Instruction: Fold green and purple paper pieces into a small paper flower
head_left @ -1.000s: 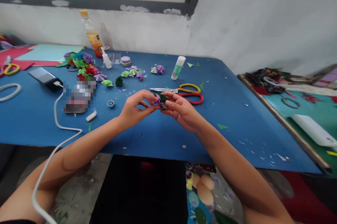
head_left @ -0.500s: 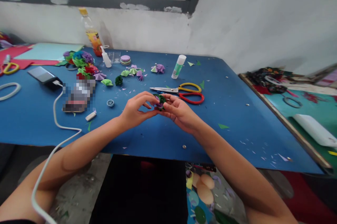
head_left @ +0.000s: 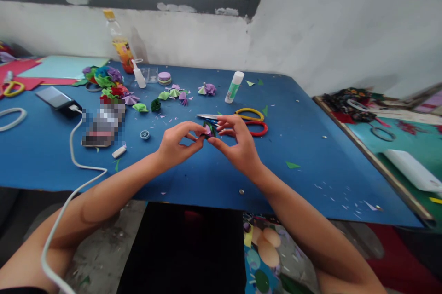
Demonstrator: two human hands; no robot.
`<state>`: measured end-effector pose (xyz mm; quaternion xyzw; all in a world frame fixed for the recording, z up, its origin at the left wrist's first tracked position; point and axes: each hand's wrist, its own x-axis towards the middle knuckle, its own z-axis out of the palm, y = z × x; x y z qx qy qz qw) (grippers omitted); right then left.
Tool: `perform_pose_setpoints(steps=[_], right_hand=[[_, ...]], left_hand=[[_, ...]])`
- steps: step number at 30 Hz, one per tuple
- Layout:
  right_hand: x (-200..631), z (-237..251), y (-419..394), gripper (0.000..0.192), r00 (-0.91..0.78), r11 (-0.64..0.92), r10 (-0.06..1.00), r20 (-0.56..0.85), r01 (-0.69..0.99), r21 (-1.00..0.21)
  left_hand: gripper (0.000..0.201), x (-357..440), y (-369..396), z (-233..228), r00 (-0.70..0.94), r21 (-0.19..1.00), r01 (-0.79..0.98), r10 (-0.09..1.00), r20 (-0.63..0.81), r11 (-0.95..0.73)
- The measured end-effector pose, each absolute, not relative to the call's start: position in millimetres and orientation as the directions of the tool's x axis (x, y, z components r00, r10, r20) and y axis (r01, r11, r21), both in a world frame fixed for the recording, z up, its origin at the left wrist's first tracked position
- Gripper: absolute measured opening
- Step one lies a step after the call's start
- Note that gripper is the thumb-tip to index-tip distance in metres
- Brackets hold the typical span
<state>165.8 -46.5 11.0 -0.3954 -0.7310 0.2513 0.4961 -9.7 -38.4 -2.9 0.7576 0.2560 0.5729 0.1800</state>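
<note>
Head view: the left hand and right hand meet above the blue bench, fingers of both pinched shut on one small purple-and-green paper flower held between them, clear of the surface. Just behind lie yellow-handled scissors and red-handled scissors. Farther back stands a glue stick, with loose paper flowers to its left.
</note>
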Motion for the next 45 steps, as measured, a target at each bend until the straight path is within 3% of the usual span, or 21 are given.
perform_pose_setpoints(steps=[2,5,9,13,25,33,45], right_hand=[[166.9,13.4,-47.9,0.025,-0.223,0.690,0.694,0.685,0.479,-0.543],[168.3,15.2,-48.4,0.010,-0.299,0.748,0.561,0.772,0.584,-0.317],[169.6,14.0,-47.1,0.007,-0.352,0.744,0.498,0.792,0.643,-0.182],[170.0,13.2,-46.6,0.005,-0.368,0.730,0.472,0.802,0.673,-0.121],[167.6,14.5,-48.3,0.005,-0.368,0.714,0.600,0.711,0.648,-0.267],[173.1,12.6,-41.6,0.008,-0.401,0.707,0.694,0.598,0.538,-0.459],[174.7,15.4,-39.3,0.004,-0.427,0.688,0.721,0.546,0.537,-0.488]], left_hand=[[0.017,-9.1,-38.8,-3.4,0.211,0.568,0.182,0.596,0.775,-0.803],[0.020,-8.4,-39.0,-4.3,0.219,0.564,0.175,0.590,0.777,-0.807],[0.021,-8.7,-38.4,-6.6,0.218,0.575,0.203,0.609,0.762,-0.792],[0.019,-8.9,-38.0,-7.9,0.220,0.616,0.228,0.657,0.721,-0.754],[0.018,-6.0,-39.8,-4.5,0.240,0.740,0.236,0.776,0.583,-0.629],[0.016,-7.1,-36.7,-3.5,0.214,0.769,0.251,0.809,0.548,-0.587],[0.019,-6.6,-39.7,-1.0,0.212,0.827,0.244,0.860,0.465,-0.507]])
